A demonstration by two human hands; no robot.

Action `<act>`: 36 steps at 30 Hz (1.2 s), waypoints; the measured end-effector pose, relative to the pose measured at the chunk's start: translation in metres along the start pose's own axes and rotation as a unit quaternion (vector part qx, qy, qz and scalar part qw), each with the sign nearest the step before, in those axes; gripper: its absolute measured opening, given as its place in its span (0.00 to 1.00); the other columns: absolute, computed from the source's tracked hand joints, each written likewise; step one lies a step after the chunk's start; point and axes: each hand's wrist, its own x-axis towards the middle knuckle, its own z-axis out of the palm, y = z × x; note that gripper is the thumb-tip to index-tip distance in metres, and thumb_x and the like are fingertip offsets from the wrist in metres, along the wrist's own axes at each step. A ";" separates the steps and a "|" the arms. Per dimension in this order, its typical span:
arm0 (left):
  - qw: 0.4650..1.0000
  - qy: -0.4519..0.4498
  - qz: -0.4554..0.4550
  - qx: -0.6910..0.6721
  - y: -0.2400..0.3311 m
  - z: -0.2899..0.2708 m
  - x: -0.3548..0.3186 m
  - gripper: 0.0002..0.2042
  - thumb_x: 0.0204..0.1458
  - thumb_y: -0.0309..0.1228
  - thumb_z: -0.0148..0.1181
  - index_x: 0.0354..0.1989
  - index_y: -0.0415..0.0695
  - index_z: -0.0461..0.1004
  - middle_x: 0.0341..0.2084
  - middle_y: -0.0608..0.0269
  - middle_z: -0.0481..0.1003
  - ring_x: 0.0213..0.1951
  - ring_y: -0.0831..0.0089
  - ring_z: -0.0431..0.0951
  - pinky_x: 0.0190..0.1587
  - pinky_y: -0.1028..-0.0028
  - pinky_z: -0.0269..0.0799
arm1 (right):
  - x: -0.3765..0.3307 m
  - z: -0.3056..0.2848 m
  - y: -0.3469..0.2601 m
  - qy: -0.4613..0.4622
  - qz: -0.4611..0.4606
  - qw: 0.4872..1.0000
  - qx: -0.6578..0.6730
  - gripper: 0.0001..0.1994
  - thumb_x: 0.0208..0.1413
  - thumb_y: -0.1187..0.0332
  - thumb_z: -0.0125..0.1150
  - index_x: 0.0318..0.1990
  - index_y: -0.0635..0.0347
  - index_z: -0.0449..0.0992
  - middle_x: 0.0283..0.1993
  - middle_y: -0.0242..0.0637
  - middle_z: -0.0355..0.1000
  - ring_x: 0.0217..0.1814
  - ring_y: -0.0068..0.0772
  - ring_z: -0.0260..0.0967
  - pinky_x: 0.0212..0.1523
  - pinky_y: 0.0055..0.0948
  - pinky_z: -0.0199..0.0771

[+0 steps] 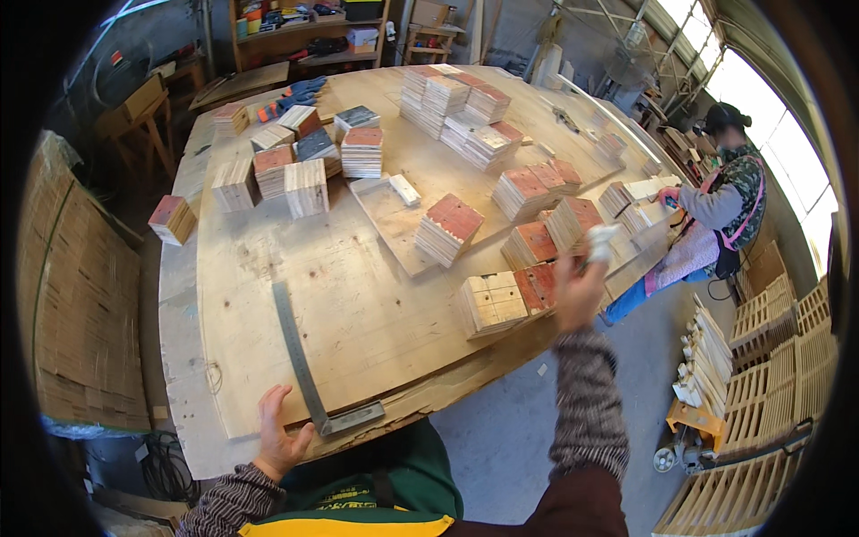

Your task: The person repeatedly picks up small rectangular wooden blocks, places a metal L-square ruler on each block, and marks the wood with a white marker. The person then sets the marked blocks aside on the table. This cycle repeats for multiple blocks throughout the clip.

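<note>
At the near edge of the plywood table [259, 358], my left hand [279, 434] is open, fingers apart, beside the corner of a metal try square [300, 362]. Nothing is in that hand. My right hand [580, 291] is raised at the table's right side and closed round a small whitish object [601, 240], blurred by motion, so its kind is unclear. Just left of that hand stand stacks of square plywood blocks: a pale-topped stack [495, 302], a red-topped stack [537, 285] partly behind my hand, and another red-topped stack [573, 222].
More block stacks [465, 103] stand at the back, with a group [307, 190] at the left. A red-topped stack [450, 226] sits on a thin board [394, 237]. Blue gloves [300, 97] lie far left. At right a co-worker [729, 197] handles wood; slatted pallets [761, 385] stand below.
</note>
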 end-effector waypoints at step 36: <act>0.942 0.231 -0.208 0.130 -0.222 -0.056 0.379 0.54 0.35 0.57 0.74 0.69 0.47 0.52 0.64 0.42 0.56 0.66 0.45 0.54 0.67 0.53 0.51 | -0.244 0.095 -0.143 -0.239 0.007 0.970 0.049 0.21 0.55 0.81 0.57 0.58 0.69 0.66 0.50 0.47 0.70 0.50 0.40 0.72 0.51 0.36 0.75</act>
